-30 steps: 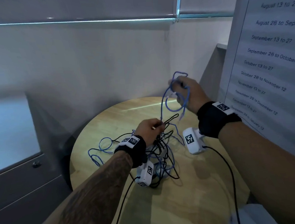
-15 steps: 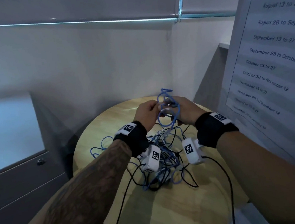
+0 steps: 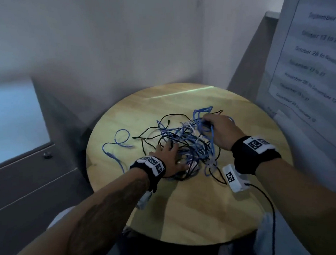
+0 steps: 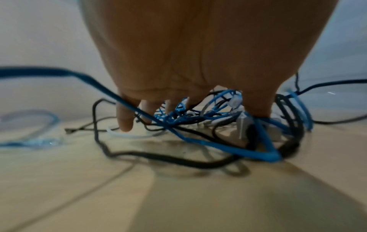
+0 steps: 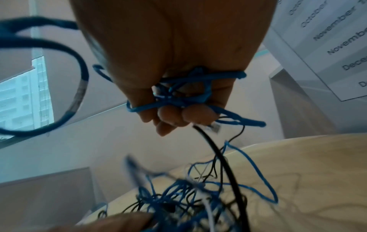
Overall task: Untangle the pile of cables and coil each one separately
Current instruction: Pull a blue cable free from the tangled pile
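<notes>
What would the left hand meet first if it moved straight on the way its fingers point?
Probably the tangled pile of cables: the left hand already rests at its near edge, fingers reaching into it.

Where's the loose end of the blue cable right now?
In the head view, one loose blue cable end lies curled on the round table, left of the tangled pile and beyond the left hand, apart from both hands.

A round wooden table (image 3: 191,216) is flanked by a grey cabinet (image 3: 25,180) and a printed date schedule (image 3: 315,57).
</notes>
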The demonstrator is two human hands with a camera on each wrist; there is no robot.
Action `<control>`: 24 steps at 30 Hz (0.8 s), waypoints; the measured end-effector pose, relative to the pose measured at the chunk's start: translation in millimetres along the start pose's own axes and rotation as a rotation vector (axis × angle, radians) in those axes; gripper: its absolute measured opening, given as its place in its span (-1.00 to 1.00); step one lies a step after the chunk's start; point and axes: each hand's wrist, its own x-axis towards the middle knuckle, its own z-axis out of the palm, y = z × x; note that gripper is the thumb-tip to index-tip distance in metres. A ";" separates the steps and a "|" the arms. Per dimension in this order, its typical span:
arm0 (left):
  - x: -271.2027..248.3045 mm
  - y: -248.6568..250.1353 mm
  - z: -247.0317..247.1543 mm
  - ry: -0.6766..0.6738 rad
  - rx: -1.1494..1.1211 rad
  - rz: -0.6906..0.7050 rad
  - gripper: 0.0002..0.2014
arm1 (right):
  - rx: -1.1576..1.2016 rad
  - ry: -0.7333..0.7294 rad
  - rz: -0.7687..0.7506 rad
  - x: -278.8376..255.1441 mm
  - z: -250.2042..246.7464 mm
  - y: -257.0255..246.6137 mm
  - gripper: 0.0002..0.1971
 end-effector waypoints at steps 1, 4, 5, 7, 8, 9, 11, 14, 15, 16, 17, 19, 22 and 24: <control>7.9 2.3 -2.7 -0.002 -0.036 -0.004 -0.07 | -0.006 0.014 0.022 -0.5 2.3 1.0 -0.69; 29.2 12.8 -16.7 -0.019 -0.063 0.015 -0.19 | 0.032 0.020 0.025 -2.5 5.1 5.1 -0.71; 38.9 14.0 -21.2 -0.011 -0.062 0.024 -0.22 | 0.044 0.045 -0.034 -4.8 3.7 4.5 -0.72; 57.6 15.8 -27.7 -0.021 -0.067 0.040 -0.24 | 0.067 0.120 -0.058 -7.3 3.4 9.9 -0.67; 64.9 16.9 -30.8 -0.019 -0.065 0.048 -0.24 | 0.087 0.108 -0.060 -7.8 5.6 12.7 -0.72; 70.0 18.4 -34.1 -0.016 -0.060 0.059 -0.24 | 0.124 0.075 -0.046 -10.7 7.1 13.3 -0.83; 75.7 18.5 -40.3 0.005 -0.037 0.073 -0.21 | 0.210 0.092 0.014 -11.8 10.7 19.6 -0.93; 66.3 14.5 -54.8 0.113 -0.030 0.079 -0.23 | 0.221 0.180 0.041 -14.1 14.9 21.7 -0.80; 58.3 11.8 -59.4 0.153 -0.061 0.082 -0.26 | 0.210 0.207 0.051 -15.1 15.8 17.7 -0.81; 47.4 8.9 -63.5 0.184 -0.108 0.078 -0.30 | 0.221 0.220 0.061 -15.8 18.1 15.2 -0.82; 35.8 4.4 -65.9 0.217 -0.175 0.079 -0.37 | 0.259 0.227 0.065 -17.6 20.0 10.5 -0.84; 11.5 -4.1 -69.5 0.246 -0.274 0.077 -0.54 | 0.427 0.223 0.087 -21.4 19.8 1.9 -0.82; -17.7 -30.3 -62.2 0.165 -0.171 -0.061 -0.57 | 0.961 0.259 0.261 -25.9 18.8 -14.0 -0.82; -31.4 -64.2 -42.7 0.040 -0.072 -0.233 -0.37 | 1.183 0.263 0.362 -30.9 19.0 -20.8 -0.80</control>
